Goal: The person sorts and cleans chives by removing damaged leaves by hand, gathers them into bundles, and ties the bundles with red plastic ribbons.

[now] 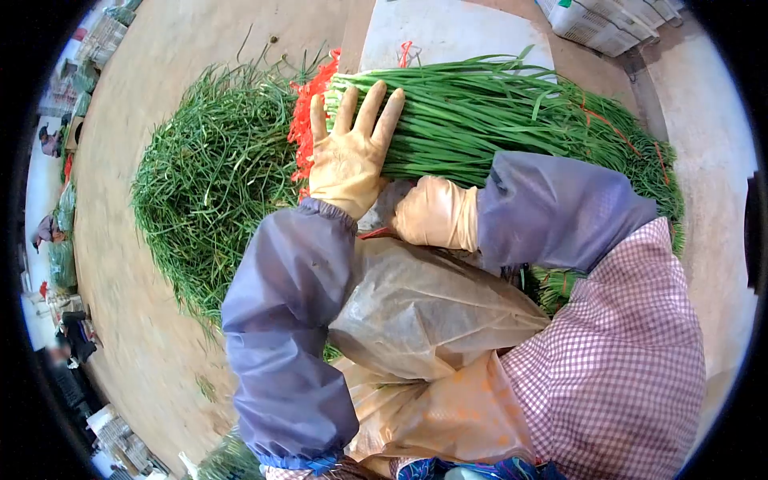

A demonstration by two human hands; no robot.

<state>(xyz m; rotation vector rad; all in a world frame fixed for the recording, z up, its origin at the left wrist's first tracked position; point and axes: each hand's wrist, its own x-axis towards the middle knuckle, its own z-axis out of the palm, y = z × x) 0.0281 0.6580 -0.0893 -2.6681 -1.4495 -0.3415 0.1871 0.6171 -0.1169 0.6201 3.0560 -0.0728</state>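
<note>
My left hand [352,156], in a pale yellow rubber glove, lies flat with spread fingers on the whitish cut ends of a thick layer of garlic chives [456,112]. Its thumb is out of sight. Just right of it, my right hand [432,212], gloved alike, is closed at the near edge of the chives. Whatever it holds, if anything, is hidden. A greyish surface [379,206] shows between the hands, with a bit of red strip below. A bunch of red ties [314,116] hangs beside the left fingers.
A big loose heap of green leaves [212,176] lies on the floor at left. A white board [456,36] is behind the chives. Plastic sheeting [432,312] covers my lap. White crates [600,24] stand at top right; people and bundles line the far left.
</note>
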